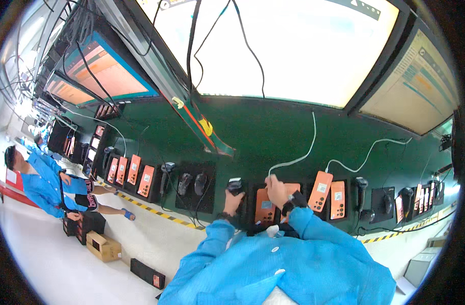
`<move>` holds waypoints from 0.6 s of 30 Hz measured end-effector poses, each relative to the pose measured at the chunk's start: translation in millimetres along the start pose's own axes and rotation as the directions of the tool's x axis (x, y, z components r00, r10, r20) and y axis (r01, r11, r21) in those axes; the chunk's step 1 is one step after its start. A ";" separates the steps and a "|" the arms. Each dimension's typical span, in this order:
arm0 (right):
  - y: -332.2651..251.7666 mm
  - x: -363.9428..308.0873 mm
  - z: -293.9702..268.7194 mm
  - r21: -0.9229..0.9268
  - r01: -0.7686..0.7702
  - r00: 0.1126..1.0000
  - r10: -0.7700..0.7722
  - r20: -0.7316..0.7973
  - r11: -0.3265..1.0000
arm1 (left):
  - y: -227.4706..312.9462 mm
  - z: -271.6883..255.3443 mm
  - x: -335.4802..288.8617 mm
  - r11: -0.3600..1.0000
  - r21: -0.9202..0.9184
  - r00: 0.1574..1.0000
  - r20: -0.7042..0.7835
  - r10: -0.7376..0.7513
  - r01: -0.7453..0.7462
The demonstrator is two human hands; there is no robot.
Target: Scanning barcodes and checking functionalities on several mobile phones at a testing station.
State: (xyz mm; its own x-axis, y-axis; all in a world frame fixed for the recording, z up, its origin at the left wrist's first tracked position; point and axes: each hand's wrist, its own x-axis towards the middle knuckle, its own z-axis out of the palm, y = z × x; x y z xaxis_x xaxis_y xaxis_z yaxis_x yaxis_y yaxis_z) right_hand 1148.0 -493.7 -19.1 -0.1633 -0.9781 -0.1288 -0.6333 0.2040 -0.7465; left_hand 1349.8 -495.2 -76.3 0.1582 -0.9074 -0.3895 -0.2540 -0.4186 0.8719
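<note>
Left hand (233, 201) wraps the scanner (235, 185); right hand (278, 192), fingers narrowed on the cable (296, 161), hovers over a black tray (249, 204) where an orange phone (264, 207) lies; farther left, another tray (127, 189) holds four phones (134, 170)!

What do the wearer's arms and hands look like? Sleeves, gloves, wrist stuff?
Bright blue long sleeves on both arms. Left hand and right hand are gloveless. Dark band at the left wrist; black wristwear on the right, exact type unclear.

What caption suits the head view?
Left hand holding a black handheld scanner, right hand at a thin white cable, among orange rectangular phones.
</note>
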 end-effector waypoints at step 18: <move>112.2 -16.9 -107.8 -0.418 0.352 0.936 -0.322 0.143 0.837 | 61.3 2.2 -108.7 0.992 0.096 0.859 0.499 -0.115 0.077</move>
State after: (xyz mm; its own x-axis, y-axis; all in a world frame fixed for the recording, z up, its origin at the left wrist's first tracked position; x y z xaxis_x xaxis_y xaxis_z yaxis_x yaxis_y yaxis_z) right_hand 998.2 -449.9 -30.3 0.1597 -0.9868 0.0265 -0.9039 -0.1569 -0.3979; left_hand 1314.9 -422.3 18.9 -0.3108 -0.7509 -0.5827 -0.3316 -0.4889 0.8069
